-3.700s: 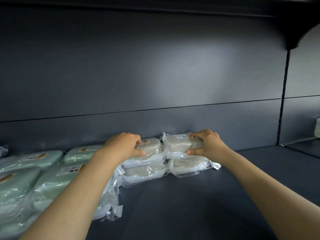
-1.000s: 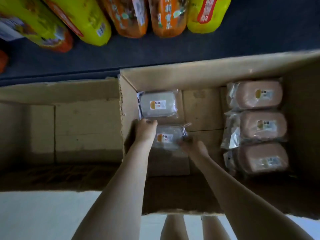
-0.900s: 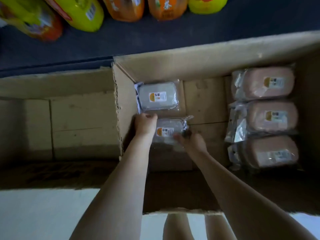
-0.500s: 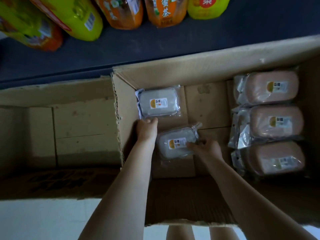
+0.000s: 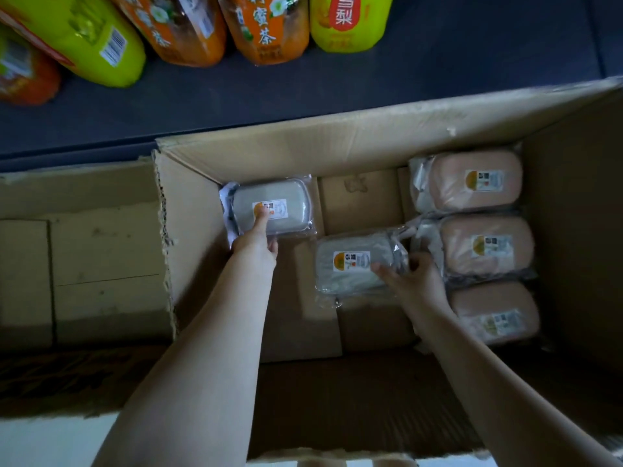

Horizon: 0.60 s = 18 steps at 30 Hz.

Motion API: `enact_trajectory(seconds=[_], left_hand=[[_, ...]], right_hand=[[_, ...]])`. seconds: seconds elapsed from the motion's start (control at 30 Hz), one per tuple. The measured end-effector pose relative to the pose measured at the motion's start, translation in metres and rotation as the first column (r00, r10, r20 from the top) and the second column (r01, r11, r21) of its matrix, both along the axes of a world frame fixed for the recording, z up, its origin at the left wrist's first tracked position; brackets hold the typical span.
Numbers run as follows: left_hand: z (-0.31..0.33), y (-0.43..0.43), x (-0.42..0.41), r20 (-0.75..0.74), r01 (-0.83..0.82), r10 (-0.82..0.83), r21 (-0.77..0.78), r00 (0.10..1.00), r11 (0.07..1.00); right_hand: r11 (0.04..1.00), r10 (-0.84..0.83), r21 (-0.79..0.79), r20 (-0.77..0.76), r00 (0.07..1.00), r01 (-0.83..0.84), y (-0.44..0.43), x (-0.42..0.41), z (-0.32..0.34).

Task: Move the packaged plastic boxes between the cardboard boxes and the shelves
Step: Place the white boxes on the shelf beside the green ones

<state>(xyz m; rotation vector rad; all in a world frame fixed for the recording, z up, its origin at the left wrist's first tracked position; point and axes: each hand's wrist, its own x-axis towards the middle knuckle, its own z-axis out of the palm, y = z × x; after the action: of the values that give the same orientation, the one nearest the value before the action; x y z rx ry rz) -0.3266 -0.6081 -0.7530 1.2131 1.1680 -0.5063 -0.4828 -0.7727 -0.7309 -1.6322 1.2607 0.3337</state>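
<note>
One straight digit of the left hand [image 5: 255,242] is lying flat on the orange-and-white label of a grey, rounded-rectangular plastic box sealed in clear film, the far grey box [image 5: 290,205]. The other fingers are hidden at that pack's near edge, so I cannot tell whether they are curling round it. This pack is lying flat in the far left corner of the large open brown cardboard box [image 5: 303,153], just beside its left wall.

The right hand [image 5: 416,281] is gripping a second pack of the same kind, the near grey box [image 5: 350,264]. The thumb is pressing on top beside the label, and the fingers are wrapping round the crinkled film at the pack's right end. This pack is sitting near the middle of the cardboard box floor, label up, with its right end touching the film of the pink packs.

Three pink wrapped plastic boxes [image 5: 485,247] are lying in a row along the right wall, from the far right corner toward the near edge, labels up.

A second brown cardboard box [image 5: 84,264] is standing against the left wall of the first. Beyond both, a dark grey shelf [image 5: 438,62] is carrying orange and yellow-green drink bottles [image 5: 266,28] along its far edge.
</note>
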Motion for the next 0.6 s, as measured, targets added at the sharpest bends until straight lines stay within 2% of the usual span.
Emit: enact_trajectory(seconds=[0.13, 0.23, 0.4, 0.6], left_hand=[[0.005, 0.001, -0.008, -0.099, -0.035, 0.032, -0.020, 0.995, 0.999], [0.014, -0.002, -0.015, -0.109, -0.026, 0.020, -0.056, 0.994, 0.998], [0.029, -0.004, -0.035, -0.054, -0.006, 0.000, -0.104, 0.999, 0.995], [0.069, 0.002, -0.066, 0.060, 0.060, -0.051, -0.149, 0.997, 0.987]], right_hand=[[0.996, 0.060, -0.062, 0.041, 0.997, -0.058, -0.007, -0.003, 0.009], [0.985, 0.115, -0.136, 0.078, 0.990, -0.104, -0.012, -0.007, 0.019], [0.945, 0.222, -0.263, 0.084, 0.971, -0.193, -0.017, -0.020, 0.029], [0.930, 0.220, -0.322, 0.105, 0.970, -0.176, -0.017, -0.036, 0.052]])
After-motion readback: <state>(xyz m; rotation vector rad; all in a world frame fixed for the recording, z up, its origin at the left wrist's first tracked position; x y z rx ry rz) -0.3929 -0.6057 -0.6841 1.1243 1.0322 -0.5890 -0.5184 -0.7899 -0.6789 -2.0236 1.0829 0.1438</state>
